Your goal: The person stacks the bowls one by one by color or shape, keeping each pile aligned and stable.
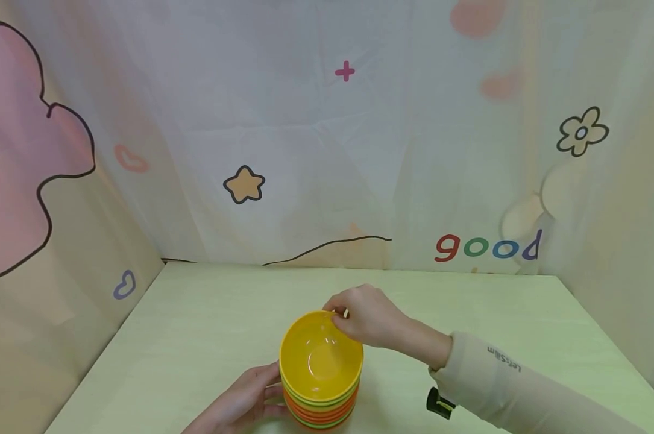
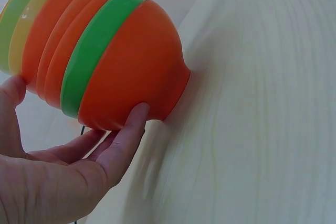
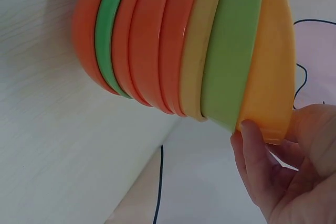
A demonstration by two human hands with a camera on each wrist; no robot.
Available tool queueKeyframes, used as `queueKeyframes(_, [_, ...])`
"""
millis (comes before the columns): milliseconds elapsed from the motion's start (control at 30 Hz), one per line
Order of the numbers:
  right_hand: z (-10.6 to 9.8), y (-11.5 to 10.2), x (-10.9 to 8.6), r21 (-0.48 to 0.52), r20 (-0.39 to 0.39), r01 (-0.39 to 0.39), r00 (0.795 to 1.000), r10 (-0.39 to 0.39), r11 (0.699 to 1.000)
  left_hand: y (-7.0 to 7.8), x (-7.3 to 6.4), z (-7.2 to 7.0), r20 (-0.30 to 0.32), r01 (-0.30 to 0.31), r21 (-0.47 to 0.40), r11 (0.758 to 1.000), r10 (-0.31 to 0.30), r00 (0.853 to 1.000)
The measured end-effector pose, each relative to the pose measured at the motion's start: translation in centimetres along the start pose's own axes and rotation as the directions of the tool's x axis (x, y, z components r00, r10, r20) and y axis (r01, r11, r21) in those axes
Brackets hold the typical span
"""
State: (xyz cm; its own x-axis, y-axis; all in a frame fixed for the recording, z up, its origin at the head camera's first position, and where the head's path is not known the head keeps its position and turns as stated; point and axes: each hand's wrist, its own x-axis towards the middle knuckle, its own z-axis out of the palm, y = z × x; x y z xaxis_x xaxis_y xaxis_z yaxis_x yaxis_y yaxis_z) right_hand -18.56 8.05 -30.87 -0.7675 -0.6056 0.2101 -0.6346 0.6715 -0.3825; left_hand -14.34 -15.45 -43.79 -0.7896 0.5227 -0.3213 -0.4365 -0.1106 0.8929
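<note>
A stack of nested plastic bowls [image 1: 322, 415] stands upright near the front of the table, in orange, green and yellow. On top is a yellow bowl [image 1: 321, 361], its inside facing the head camera. My right hand [image 1: 367, 316] pinches its far right rim between thumb and fingers. Just under it, in the right wrist view, sits a light green bowl [image 3: 233, 51]. My left hand [image 1: 245, 392] rests against the stack's left side with fairly straight fingers. In the left wrist view, one fingertip touches the lowest orange bowl [image 2: 142, 66], whose foot is on the table.
The pale wood-grain table [image 1: 207, 319] reaches back to a printed cloth backdrop [image 1: 305, 120]. Cloth also hangs along the left and right sides. A dark strap piece [image 1: 440, 402] shows under the right sleeve [image 1: 500, 380].
</note>
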Motion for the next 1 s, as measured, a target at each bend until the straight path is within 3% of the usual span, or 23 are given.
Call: queueKeyframes(1000, [0.9, 0.72, -0.09, 0.014, 0.025, 0.001, 1.0, -0.001, 1.0, -0.11, 0.23, -0.15, -0.01, 0.021, 0.007, 1.0, -0.021, 1.0])
